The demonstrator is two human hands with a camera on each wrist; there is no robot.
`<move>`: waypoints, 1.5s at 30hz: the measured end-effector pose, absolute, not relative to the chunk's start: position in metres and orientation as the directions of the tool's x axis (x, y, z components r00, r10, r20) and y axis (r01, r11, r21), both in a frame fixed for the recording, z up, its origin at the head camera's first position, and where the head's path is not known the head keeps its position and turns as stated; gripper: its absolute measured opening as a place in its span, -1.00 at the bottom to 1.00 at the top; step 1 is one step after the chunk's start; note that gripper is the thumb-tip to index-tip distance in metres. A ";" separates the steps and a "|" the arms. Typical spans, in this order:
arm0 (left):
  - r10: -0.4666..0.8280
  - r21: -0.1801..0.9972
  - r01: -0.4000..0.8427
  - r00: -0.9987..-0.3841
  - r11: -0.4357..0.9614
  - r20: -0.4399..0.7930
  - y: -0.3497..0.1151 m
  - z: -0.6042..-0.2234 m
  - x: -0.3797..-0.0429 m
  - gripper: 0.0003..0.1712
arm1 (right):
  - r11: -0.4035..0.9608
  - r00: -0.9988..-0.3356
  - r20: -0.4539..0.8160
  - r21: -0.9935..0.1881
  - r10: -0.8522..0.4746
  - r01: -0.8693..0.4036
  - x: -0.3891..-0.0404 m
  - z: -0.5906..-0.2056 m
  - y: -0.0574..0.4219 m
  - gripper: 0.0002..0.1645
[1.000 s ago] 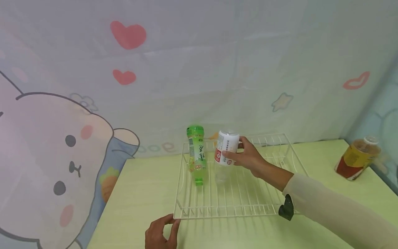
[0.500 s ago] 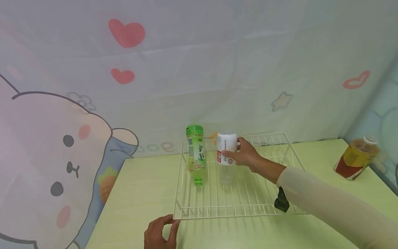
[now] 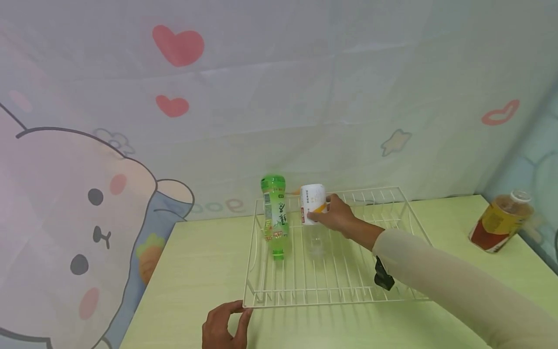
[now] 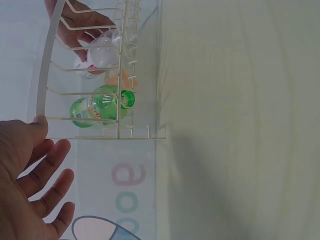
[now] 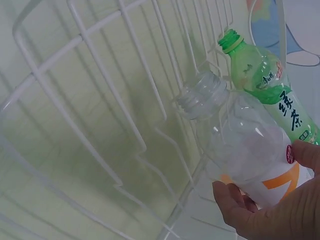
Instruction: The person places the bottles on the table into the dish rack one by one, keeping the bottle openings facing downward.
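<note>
A clear plastic bottle (image 5: 235, 135) with a white label is gripped by my right hand (image 3: 342, 215), thumb and fingers round the label. It is held neck down over the white wire rack (image 3: 324, 290), its uncapped mouth towards the wires in the right wrist view. Just left of it, a green tea bottle (image 3: 276, 213) leans in the rack, also neck down and without a cap (image 5: 265, 75). At the rack's front left corner, my left hand (image 3: 224, 327) pinches the wire between thumb and finger, its other fingers spread loosely in the left wrist view.
A bottle with a yellow and red label (image 3: 501, 223) stands at the right of the pale green table (image 3: 209, 257). A printed curtain (image 3: 279, 97) hangs behind the table. The rack's thin wires rise along its back and sides.
My right hand has shifted slightly left and turned the clear bottle, so an orange mark on its label now shows. My left hand stays at the rack's corner.
</note>
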State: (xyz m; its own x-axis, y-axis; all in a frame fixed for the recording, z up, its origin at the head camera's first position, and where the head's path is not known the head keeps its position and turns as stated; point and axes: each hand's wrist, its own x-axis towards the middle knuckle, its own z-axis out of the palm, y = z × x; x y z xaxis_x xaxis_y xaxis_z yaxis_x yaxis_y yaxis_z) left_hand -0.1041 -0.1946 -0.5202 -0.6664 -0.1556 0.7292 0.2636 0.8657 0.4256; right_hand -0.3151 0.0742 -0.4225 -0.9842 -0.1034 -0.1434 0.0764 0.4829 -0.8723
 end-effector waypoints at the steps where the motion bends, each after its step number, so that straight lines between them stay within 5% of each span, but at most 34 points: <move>1: -0.159 0.428 0.264 -0.664 0.865 0.731 -0.195 -0.520 -0.104 -0.60 | 0.483 -0.984 -0.143 -0.872 -0.102 0.077 -0.315 -0.423 0.074 -0.10; 13: -0.182 0.448 0.243 -0.675 0.860 0.715 -0.192 -0.519 -0.106 -0.63 | 0.508 -0.988 -0.142 -0.856 -0.056 0.095 -0.313 -0.423 0.077 0.08; 25: -0.191 0.467 0.215 -0.710 0.858 0.678 -0.193 -0.516 -0.105 -0.65 | 0.599 -0.996 0.092 -0.797 -0.004 -0.076 -0.295 -0.412 0.085 -0.05; 32: -0.176 0.462 0.216 -0.725 0.860 0.666 -0.194 -0.515 -0.103 -0.63 | 0.640 -0.979 0.186 -0.743 -0.084 -0.196 -0.283 -0.410 0.113 -0.18; 45: -0.186 0.473 0.218 -0.721 0.853 0.667 -0.191 -0.514 -0.104 -0.64 | 0.648 -0.980 0.194 -0.742 -0.035 -0.170 -0.247 -0.383 0.189 -0.07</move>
State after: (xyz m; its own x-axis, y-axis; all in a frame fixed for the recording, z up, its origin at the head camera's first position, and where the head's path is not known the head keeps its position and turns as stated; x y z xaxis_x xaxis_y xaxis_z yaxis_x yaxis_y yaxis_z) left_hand -0.1044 -0.1909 -0.5144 -0.7210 -0.1862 0.6675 0.2179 0.8534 0.4735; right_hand -0.2474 0.1893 -0.3834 -0.9803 -0.0347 0.1944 -0.1702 0.6479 -0.7425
